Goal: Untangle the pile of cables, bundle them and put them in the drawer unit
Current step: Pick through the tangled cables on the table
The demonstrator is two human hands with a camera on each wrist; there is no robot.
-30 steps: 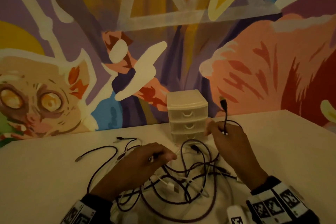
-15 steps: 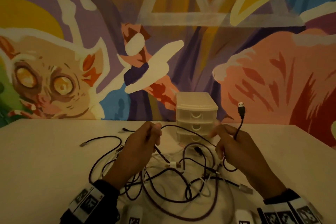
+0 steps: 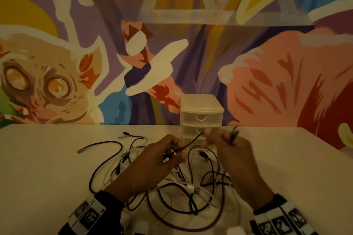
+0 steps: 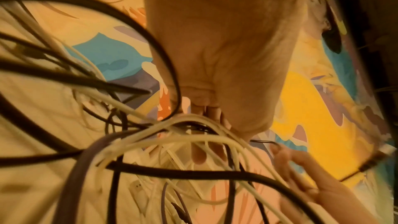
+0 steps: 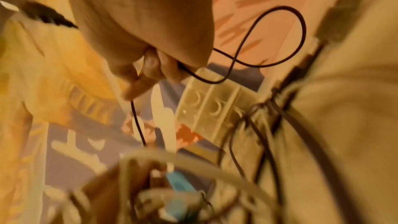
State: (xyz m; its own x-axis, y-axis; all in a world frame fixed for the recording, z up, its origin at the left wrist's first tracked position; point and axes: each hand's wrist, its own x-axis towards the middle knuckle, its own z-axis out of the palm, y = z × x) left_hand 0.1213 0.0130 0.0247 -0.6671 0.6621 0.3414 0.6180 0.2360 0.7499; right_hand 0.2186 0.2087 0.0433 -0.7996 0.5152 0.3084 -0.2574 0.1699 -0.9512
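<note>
A tangle of dark and white cables (image 3: 172,192) lies on the pale table (image 3: 47,168) in front of me. My left hand (image 3: 164,156) is lifted over the pile and grips several strands, dark and white ones (image 4: 193,125). My right hand (image 3: 227,143) pinches a thin black cable (image 3: 191,142) that runs taut between both hands; its USB plug (image 3: 235,131) sticks up behind the knuckles. In the right wrist view the thin black cable (image 5: 280,28) loops out of the curled fingers (image 5: 155,67). A small translucent drawer unit (image 3: 201,114) with three shut drawers stands just behind the hands.
A painted mural wall (image 3: 267,63) rises directly behind the table. One dark cable end (image 3: 80,151) reaches out to the left of the pile. The table's right edge (image 3: 328,150) runs diagonally. Tagged wristbands (image 3: 86,213) sit on both wrists.
Both hands have lifted off the pile and drawn closer together near the drawer unit. The plug held up high has come down behind the right hand, and the black cable is now taut between the hands.
</note>
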